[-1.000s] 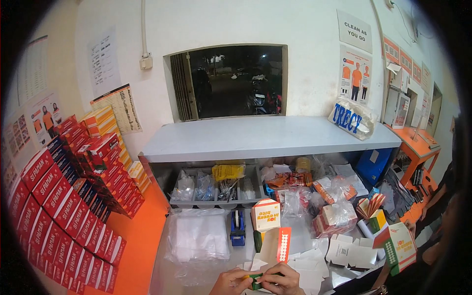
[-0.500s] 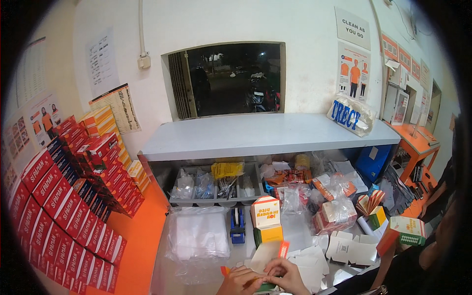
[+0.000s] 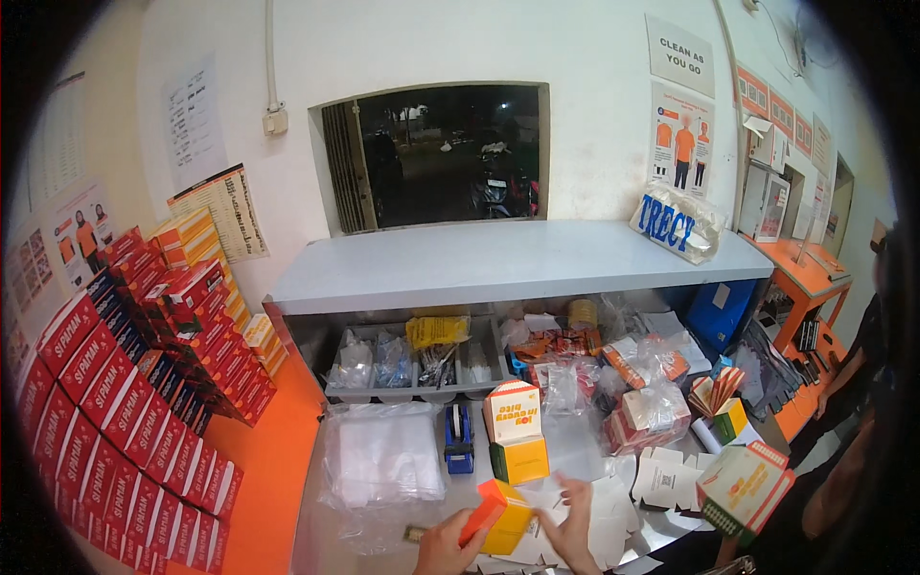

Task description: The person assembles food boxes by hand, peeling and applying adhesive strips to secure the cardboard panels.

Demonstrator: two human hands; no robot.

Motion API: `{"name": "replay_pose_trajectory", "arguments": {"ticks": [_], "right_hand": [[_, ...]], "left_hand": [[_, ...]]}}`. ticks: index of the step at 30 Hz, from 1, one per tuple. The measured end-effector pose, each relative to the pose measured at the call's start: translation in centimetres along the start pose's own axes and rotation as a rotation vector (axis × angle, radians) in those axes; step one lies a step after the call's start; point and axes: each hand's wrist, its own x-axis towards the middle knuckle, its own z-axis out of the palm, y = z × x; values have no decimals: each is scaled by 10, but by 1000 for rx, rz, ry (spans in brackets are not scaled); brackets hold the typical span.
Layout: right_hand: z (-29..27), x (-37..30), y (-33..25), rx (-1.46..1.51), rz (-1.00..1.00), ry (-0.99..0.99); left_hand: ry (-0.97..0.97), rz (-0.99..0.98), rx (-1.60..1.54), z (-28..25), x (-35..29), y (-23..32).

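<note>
Near the bottom edge, my left hand (image 3: 444, 548) grips a small yellow and orange carton (image 3: 510, 527), tilted and partly folded. My right hand (image 3: 572, 522) is just right of the carton, fingers spread, holding nothing. Behind them an open-lidded yellow, red and white carton (image 3: 518, 458) stands on the worktop. Flat white carton blanks (image 3: 609, 513) lie beneath and beside my right hand. Left of the standing carton is a blue tape dispenser (image 3: 460, 439).
Clear plastic bags (image 3: 383, 455) lie at left, below a grey divided bin (image 3: 407, 388). Red boxes (image 3: 125, 422) are stacked at far left. At right a co-worker (image 3: 843, 489) is beside a red-and-white carton (image 3: 743, 489). A grey shelf (image 3: 517, 264) overhangs the worktop.
The carton between my hands has turned, and its yellow and orange sides now show. My right hand has come off it and opened. The carton at right has shifted nearer and left.
</note>
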Motion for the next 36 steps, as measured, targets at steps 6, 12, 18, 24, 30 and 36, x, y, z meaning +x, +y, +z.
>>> {"name": "replay_pose_trajectory", "arguments": {"ticks": [6,12,18,24,30,36], "right_hand": [[5,0,-1,25,-410,-484],[-4,-3,-20,244,-696,-590],[-13,7,-39,141,-596,-573],[-14,1,-37,87,-588,-519],[-15,7,-34,114,-663,-531],[-33,8,-39,122,-622,-584]], "left_hand": [[-394,-72,-63,-3,-10,3],[-671,-678,-550,-2,-3,-35],[-377,-462,-682,8,-17,-40],[-338,-372,-386,-12,1,33],[-384,-330,-394,-9,-13,6],[-628,-350,-506,-27,-4,27]]}}
